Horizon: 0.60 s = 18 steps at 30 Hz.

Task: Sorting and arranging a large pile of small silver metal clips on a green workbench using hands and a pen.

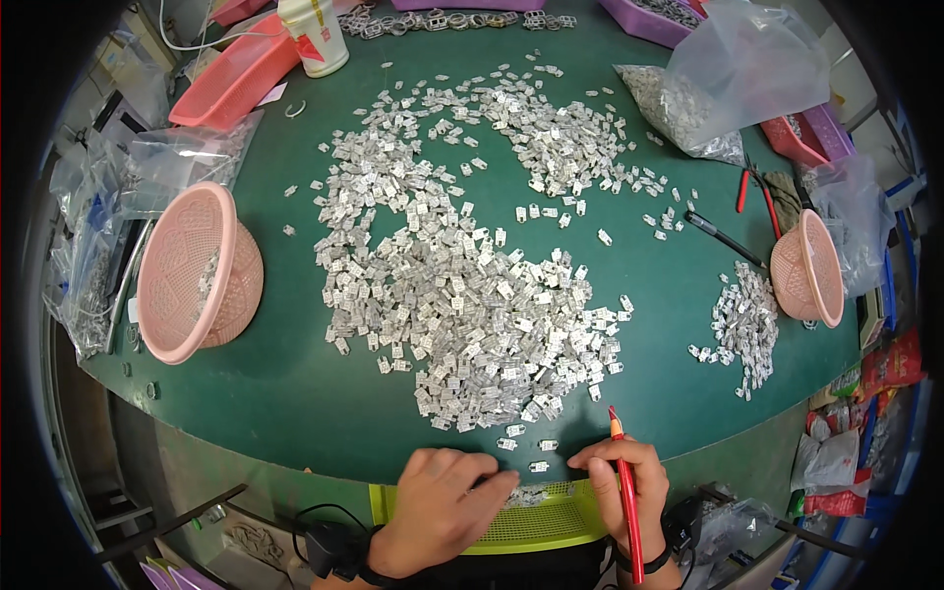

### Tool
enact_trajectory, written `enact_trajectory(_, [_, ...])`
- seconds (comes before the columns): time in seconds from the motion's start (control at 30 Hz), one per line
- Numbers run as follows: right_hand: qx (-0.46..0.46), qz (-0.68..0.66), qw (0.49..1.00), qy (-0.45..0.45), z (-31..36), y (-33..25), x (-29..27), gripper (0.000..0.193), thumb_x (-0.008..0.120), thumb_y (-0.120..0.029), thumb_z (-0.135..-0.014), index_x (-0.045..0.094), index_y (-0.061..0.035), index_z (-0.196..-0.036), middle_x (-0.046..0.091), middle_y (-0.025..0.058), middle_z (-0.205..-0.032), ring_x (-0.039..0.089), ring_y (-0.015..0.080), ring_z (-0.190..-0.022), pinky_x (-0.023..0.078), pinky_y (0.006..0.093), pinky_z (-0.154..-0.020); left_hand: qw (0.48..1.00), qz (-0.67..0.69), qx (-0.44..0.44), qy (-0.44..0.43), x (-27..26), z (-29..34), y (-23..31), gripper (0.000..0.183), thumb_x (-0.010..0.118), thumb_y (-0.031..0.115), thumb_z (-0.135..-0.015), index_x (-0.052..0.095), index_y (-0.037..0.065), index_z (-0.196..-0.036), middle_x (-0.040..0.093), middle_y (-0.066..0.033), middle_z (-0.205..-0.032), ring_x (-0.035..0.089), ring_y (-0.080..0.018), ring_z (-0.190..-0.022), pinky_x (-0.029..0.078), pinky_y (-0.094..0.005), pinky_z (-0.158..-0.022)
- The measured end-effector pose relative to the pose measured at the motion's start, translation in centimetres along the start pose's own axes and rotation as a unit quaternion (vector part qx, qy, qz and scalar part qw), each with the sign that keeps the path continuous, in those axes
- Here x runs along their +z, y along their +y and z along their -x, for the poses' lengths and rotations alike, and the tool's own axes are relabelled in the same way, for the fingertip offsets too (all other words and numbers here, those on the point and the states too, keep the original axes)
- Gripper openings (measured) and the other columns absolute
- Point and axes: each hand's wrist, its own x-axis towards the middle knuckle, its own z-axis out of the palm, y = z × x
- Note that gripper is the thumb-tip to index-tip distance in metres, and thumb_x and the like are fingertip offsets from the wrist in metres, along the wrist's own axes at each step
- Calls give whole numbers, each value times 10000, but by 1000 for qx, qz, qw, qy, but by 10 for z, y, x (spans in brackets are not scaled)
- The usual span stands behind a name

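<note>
My right hand [637, 484] holds a red pencil [629, 511] upright-leaning, its tip pointing away from me. The index finger of that hand reaches to the table's near edge, beside a few loose small metal tags [539, 466]. To the left, my left hand [438, 511] rests at the same edge, back up, fingers bent, thumb and index finger apart, with nothing visible between them. Between the hands and below the edge is a yellow-green basket [536, 531] with some tags in it. A large heap of silvery tags [482, 324] spreads just beyond my hands.
A pink basket [251, 285] stands tilted at left, a smaller one [787, 275] at right beside a small tag pile [745, 324]. A black pen [723, 236] and red-handled pliers [765, 202] lie nearby. Plastic bags [688, 108], trays [241, 74] and a white container [315, 39] line the far side.
</note>
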Motion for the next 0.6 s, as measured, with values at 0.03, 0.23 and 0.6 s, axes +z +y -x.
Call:
enact_trajectory(0.03, [-1,-1,1000,-1,-2,-1,1,94,654,17,-758,590,-13,-819,663,79,-795,591,204,-672,476,295,-657,999,-5,-22,29,-2,0,-1,196,746,101,-614,671,130,-792,533,26,-765,487,-164,-675,334,-302,-608])
enact_trajectory(0.23, [-150,138,975,-89,-8,-2,6,152,691,17,-713,589,-47,-806,668,61,-834,597,211,-726,472,298,-664,997,-7,-64,44,6,-8,-5,172,758,112,-626,658,107,-766,543,6,-740,491,-179,-666,334,-311,-591])
enact_trajectory(0.6, [-154,171,965,-124,-8,-2,11,214,702,27,-674,565,-58,-815,648,56,-860,588,233,-777,456,318,-678,999,20,-49,12,8,-10,-8,138,691,114,-716,632,73,-834,522,3,-752,487,-177,-679,331,-312,-598])
